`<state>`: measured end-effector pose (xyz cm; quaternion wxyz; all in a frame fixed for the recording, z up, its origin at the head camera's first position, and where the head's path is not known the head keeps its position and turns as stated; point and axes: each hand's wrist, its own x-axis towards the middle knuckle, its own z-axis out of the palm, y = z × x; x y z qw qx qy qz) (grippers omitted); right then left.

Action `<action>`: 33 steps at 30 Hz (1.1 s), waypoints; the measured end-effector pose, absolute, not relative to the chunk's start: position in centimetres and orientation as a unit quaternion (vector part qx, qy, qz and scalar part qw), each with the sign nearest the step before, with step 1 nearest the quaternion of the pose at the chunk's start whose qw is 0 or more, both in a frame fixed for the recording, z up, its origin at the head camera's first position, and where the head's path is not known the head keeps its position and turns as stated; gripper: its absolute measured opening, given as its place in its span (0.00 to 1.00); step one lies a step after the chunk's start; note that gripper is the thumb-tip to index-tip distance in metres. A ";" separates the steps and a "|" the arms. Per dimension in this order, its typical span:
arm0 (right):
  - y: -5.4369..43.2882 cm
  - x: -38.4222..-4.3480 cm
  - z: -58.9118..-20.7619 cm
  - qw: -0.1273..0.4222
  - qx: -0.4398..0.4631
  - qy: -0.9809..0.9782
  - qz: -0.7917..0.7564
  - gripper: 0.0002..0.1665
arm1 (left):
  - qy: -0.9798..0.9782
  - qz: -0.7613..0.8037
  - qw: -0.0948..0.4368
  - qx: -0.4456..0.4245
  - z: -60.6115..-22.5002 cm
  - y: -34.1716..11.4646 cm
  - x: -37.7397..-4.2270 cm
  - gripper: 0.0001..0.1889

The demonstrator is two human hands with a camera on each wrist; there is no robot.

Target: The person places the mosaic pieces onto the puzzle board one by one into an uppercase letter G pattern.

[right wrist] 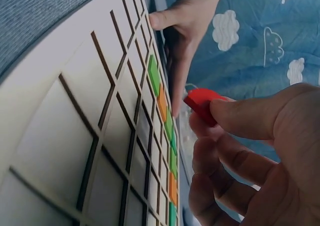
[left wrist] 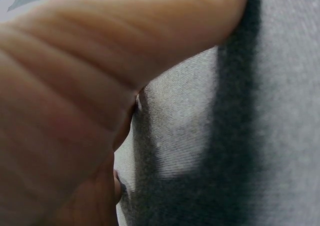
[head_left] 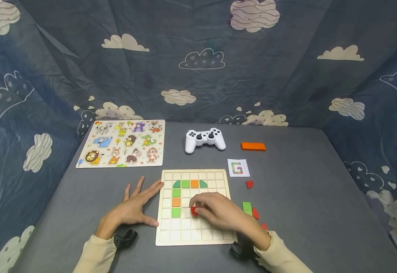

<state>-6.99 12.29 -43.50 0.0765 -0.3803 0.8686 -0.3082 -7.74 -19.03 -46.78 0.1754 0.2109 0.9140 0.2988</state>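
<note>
A wooden grid board point(head_left: 171, 236) lies in front of me, with green, orange and dark green pieces set in its upper left squares. My right hand point(head_left: 218, 210) is over the board's middle and pinches a red quarter-round piece point(right wrist: 204, 104) between thumb and fingers, raised off the grid in the right wrist view. My left hand point(head_left: 133, 208) rests with spread fingers at the board's left edge, its thumb and a fingertip right at the rim. In the left wrist view, the thumb point(left wrist: 150, 30) covers much of the picture and the board is hidden.
Right of the board lie green square pieces point(head_left: 247, 206) and red quarter-round pieces point(head_left: 250, 184), some partly behind the right forearm. A pattern card point(head_left: 238, 168), an orange block point(head_left: 253, 146), a white game controller point(head_left: 205, 139) and an animal puzzle board point(head_left: 140, 151) lie farther back.
</note>
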 end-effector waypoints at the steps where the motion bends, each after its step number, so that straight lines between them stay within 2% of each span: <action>1: 12.1 -7.0 -43.5 0.080 -0.381 0.868 -0.308 0.06 | 0.914 0.299 0.175 0.211 -46.8 -19.0 -7.8 0.64; 8: 10.8 -7.1 -43.5 0.091 -0.388 0.863 -0.311 0.05 | 0.912 0.301 0.178 0.213 -46.6 -19.1 -7.9 0.64; 22: 9.1 -7.2 -43.7 0.091 -0.410 0.860 -0.289 0.10 | 0.913 0.296 0.177 0.216 -46.6 -19.0 -7.9 0.64; 33: 8.5 -7.1 -43.8 0.119 -0.400 0.856 -0.305 0.04 | 0.914 0.292 0.179 0.215 -46.6 -19.1 -7.9 0.64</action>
